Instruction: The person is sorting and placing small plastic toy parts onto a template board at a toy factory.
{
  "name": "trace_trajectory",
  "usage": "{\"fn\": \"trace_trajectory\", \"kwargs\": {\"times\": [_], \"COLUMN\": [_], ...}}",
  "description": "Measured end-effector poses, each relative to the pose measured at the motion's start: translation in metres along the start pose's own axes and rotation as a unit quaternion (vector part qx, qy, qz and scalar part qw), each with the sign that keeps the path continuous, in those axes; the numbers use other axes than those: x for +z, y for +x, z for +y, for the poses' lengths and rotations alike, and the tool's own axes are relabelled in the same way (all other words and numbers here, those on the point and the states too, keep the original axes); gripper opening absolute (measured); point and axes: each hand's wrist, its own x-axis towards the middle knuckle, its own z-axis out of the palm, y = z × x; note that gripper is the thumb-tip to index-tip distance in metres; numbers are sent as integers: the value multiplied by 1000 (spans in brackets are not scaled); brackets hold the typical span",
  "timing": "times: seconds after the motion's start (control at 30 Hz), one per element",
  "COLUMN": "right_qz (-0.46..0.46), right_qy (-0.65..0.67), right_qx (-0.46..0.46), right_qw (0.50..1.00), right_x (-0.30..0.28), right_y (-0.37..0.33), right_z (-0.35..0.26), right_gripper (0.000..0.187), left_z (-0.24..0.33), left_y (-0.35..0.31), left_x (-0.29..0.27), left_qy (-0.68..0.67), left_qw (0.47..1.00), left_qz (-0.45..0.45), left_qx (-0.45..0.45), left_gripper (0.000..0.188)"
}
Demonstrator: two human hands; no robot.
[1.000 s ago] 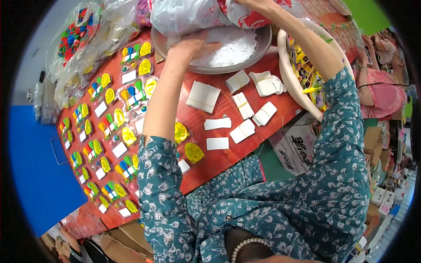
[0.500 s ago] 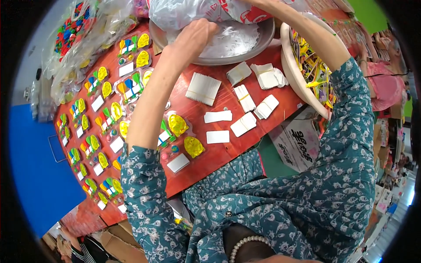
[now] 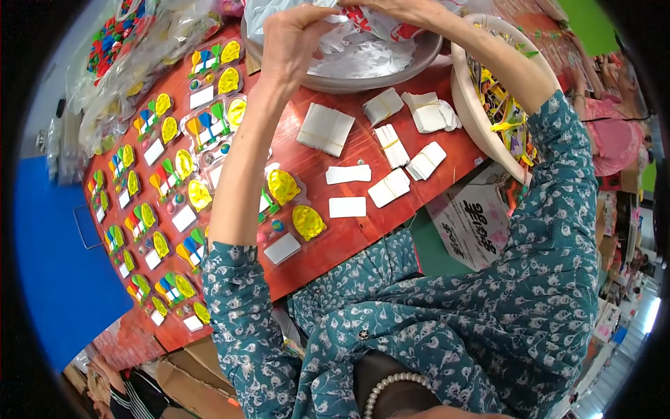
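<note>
A white plastic bag (image 3: 408, 29) with red print lies in a round metal basin (image 3: 342, 87) at the far edge of the table. My left hand (image 3: 296, 42) is at the bag's left side with its fingers closed on the plastic. Close by, my right hand (image 3: 380, 5) is at the bag's upper edge, partly cut off by the frame, its fingers bent in against the plastic. White, thin pieces (image 3: 366, 61) show in the basin below the bag; what they are I cannot make out.
Rubber-banded stacks of white cards (image 3: 326, 129) lie on the red table (image 3: 317, 244). Clear trays with yellow pieces (image 3: 282, 186) and coloured darts fill the left side. A round tub (image 3: 464, 105) of colourful packets stands right. A carton (image 3: 471, 223) sits below.
My left hand has lifted up and leftward out of the basin to the bag. The bag has shifted and its folds lie differently.
</note>
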Motion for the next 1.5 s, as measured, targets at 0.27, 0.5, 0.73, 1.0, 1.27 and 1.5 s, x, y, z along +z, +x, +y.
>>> {"fn": "trace_trajectory", "kwargs": {"times": [0.27,0.5,0.73,1.0,1.27,1.5], "right_qz": [-10,-117,89,-81,-252,-452], "right_qy": [-78,2,42,328,481,345], "right_qx": [-47,2,-81,135,260,276], "right_qw": [996,993,992,932,798,775], "right_x": [13,5,-14,-3,23,47], "right_y": [-15,-19,-34,-46,-36,-40], "right_z": [-9,14,-54,-113,-168,-218], "right_gripper": [20,20,21,29,19,23], "left_z": [-4,13,32,44,67,70], "left_y": [-7,-5,-22,-79,-165,-249], "left_x": [0,2,-11,-27,-31,-26], "left_qy": [74,-138,-458,-630,-594,-578], "left_qw": [993,969,839,721,740,695], "left_qz": [81,161,188,160,236,345], "left_qx": [40,-127,-226,-239,-210,-254], "left_gripper": [16,21,27,18,12,14]}}
